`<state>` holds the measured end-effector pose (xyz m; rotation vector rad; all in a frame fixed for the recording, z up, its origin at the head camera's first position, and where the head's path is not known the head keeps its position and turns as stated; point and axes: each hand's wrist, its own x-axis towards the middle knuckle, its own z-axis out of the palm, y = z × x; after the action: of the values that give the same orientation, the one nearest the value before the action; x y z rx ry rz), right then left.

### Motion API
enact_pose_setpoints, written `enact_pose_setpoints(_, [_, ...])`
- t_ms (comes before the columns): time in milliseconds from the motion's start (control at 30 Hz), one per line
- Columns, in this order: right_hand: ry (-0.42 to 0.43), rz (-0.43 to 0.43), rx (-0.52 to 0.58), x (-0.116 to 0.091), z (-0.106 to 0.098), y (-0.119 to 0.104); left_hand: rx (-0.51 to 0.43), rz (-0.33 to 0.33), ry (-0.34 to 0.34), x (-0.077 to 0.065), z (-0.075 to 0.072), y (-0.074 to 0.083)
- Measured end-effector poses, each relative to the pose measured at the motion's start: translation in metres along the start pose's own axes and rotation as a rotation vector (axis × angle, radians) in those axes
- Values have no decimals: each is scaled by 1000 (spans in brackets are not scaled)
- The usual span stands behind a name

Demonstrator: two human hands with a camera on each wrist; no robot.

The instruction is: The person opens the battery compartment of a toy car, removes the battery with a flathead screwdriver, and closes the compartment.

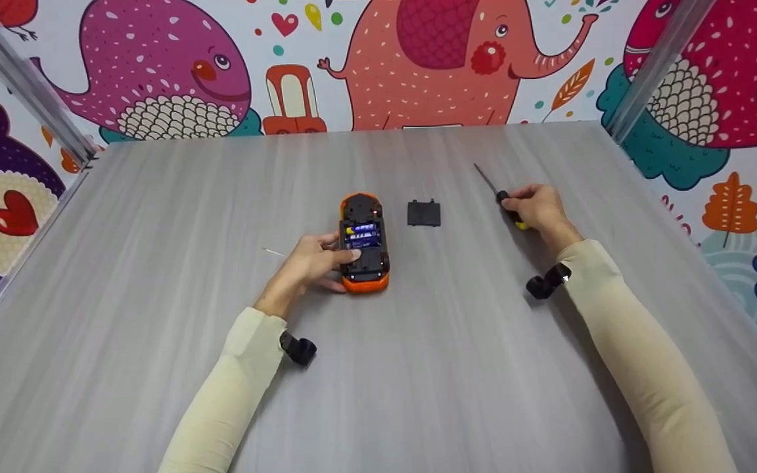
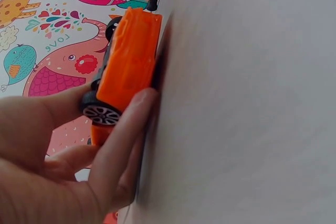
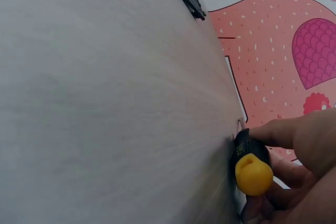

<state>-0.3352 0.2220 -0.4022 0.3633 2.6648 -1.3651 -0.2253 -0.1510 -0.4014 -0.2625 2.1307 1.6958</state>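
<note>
The left hand [image 1: 313, 261] grips the upturned toy car [image 1: 367, 268] between thumb and fingers; a loosened thumb could let it rock and spill the batteries [image 1: 361, 236] just beyond the thumb tip. The right hand [image 1: 541, 209] pinches the screwdriver [image 1: 502, 196], which might roll if released, and a careless sweep could knock the cover [image 1: 424, 213] between both hands' fingers.

Midway between the left and right edges of the worktop [image 1: 444, 368], the toy car [image 1: 372, 270] lies in your left hand [image 1: 309, 260], batteries [image 1: 362, 235] in its upturned underside. The battery cover [image 1: 424, 213] lies just right of the car's far half. Nearer the right edge, the screwdriver [image 1: 500, 195] in your right hand [image 1: 540, 207] points toward the far edge. A rod [image 1: 273, 251] lies just left of your left hand.
</note>
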Motion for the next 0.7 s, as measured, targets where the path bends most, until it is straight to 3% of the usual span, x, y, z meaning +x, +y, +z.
enact_pose_setpoints(433, [5,-18,-78,-7,-3,-10,22,3,-15,0,-1,2])
enact_pose_setpoints(700, [79,-240,-169,-24,5,-23,59,0,-15,2,-5,3])
